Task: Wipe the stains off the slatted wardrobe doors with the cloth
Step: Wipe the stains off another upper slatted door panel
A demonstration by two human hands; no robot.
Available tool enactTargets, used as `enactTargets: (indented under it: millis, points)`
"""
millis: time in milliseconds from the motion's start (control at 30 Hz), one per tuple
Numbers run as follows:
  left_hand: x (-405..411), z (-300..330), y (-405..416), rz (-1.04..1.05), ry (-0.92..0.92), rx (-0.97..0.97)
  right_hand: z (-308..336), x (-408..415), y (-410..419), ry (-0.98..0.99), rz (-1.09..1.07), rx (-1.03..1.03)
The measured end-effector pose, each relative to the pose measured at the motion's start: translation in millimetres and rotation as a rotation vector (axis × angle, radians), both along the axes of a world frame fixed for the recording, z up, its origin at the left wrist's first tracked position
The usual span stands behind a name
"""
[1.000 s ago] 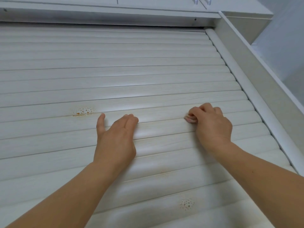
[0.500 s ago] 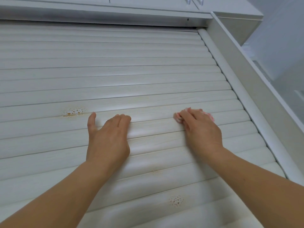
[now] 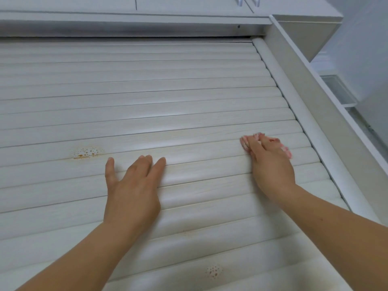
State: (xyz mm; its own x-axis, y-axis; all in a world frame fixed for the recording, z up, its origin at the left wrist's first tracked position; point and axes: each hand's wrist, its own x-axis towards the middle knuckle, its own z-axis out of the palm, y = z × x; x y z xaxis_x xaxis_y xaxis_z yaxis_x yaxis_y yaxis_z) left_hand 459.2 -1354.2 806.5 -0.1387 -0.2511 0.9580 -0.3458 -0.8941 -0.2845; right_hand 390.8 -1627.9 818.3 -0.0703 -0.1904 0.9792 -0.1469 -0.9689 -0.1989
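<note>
Nearest, 1 speckled stain sits low on the slatted door. Farther up, the left hand rests flat, fingers straight, holding nothing; a 2nd stain lies just to its left. The right hand presses the pink cloth, far right of it.

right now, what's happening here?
A person is wiping a slatted door. The right hand presses a pink cloth flat against a slat near the door's right edge. The left hand rests open on the slats. Two speckled stains are not yet wiped: one left of the left hand, one lower down.
</note>
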Motion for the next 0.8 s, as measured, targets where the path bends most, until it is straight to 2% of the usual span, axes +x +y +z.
enactTargets:
  millis: [167,367,433,600,800]
  points:
    - [-2.1,-0.1,2.1,0.016,-0.015,-0.003,22.6,4.3,8.1,0.003,0.039,-0.029]
    - [-30.1,-1.8,3.8,0.039,0.212,0.02,-24.5,10.1,37.9,-0.007,0.023,-0.385]
    - [-36.6,-1.8,3.6,0.059,0.256,0.029,-25.8,13.5,51.1,0.004,0.026,-0.429]
    - [-39.6,-9.9,22.4,0.077,0.215,0.054,-9.8,26.2,88.0,0.045,0.091,-0.404]
    - [-11.8,-15.6,81.6,0.046,0.043,0.04,5.6,47.8,151.1,0.031,0.082,-0.345]
